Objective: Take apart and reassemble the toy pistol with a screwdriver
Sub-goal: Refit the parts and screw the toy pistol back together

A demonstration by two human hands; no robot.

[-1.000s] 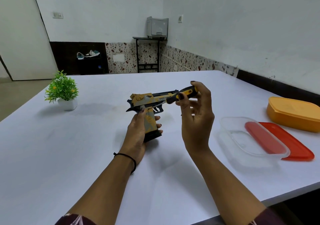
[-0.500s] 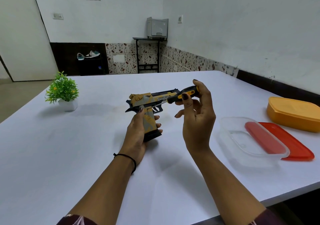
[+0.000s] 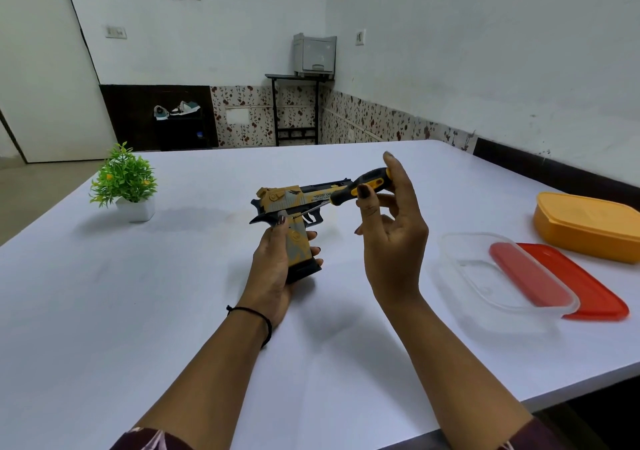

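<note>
Gripping the pistol (image 3: 294, 200) by its handle with the left hand (image 3: 273, 269), fingers curled round it, thumb up by the frame. Held above the middle of the table (image 3: 138, 311), handle down, barrel pointing right, base of the handle low over the white top; cannot tell whether touching. Pinching the screwdriver (image 3: 367, 185) handle between thumb and forefinger of the right hand (image 3: 391, 242), other fingers loosely curled and apart. Shaft slanting down and left across the pistol's side, tip against the frame just above the handle, near the left thumb.

Well apart to the left, near the far left edge: small plant (image 3: 124, 179) in a white pot. Well apart to the right: clear box (image 3: 485, 276), a red lid (image 3: 588, 287) touching it and partly seen through its wall, and beyond these an orange box (image 3: 588, 224) with its lid on, near the right edge. Near edge cutting across bottom right, both forearms reaching over it.

Smooth, matt white top with faint grey marks. Beyond the far edge: white walls with a flowered lower band, a dark stand (image 3: 294, 110) bearing a grey unit (image 3: 314, 53), shoes (image 3: 176, 110) on a dark shelf, a white door (image 3: 45, 86) at left.
</note>
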